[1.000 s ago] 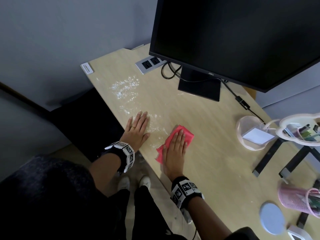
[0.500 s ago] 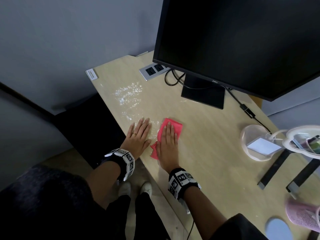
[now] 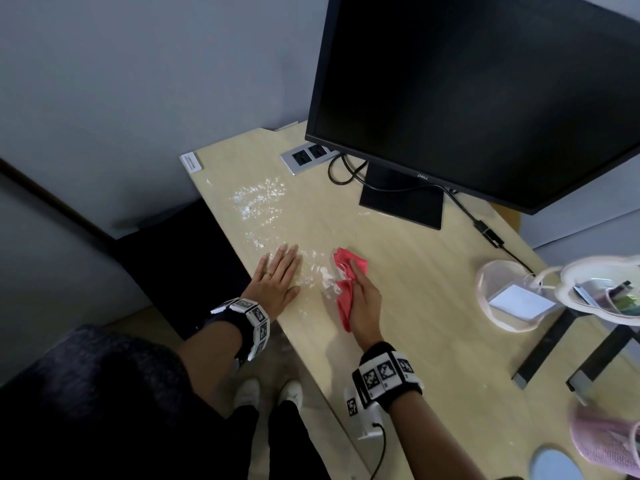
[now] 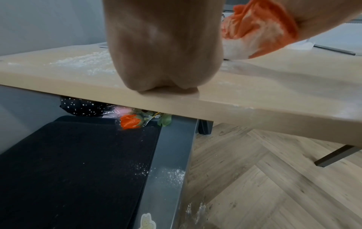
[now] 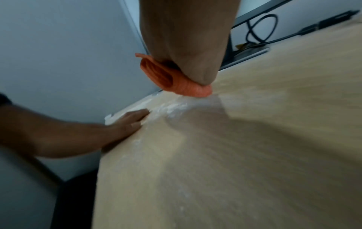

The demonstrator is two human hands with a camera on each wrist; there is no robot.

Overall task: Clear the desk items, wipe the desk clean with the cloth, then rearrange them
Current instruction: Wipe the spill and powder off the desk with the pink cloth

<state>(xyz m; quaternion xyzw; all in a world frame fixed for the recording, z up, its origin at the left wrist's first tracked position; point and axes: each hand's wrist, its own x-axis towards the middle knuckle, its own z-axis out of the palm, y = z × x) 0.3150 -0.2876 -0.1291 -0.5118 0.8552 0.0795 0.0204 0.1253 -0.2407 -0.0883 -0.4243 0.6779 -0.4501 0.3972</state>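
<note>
Your desk carries the black monitor along its far edge, the stand planted on the surface and a cable looping from behind it toward the socket panel near the far left corner. Toward the right edge sit a pale round tray holding a white card, a cloud-shaped tray raised above the surface, a pink mesh basket and a blue disc at the near right corner. White powder is scattered along the left edge, with a thicker patch between your two hands. Your left hand lies flat on the surface at the left edge, fingers straight and together, holding nothing. Your right hand stands on its edge just beside it, fingers curled around the bunched red cloth, which touches the surface beside the powder patch; the right wrist view shows the cloth wadded under the palm.
</note>
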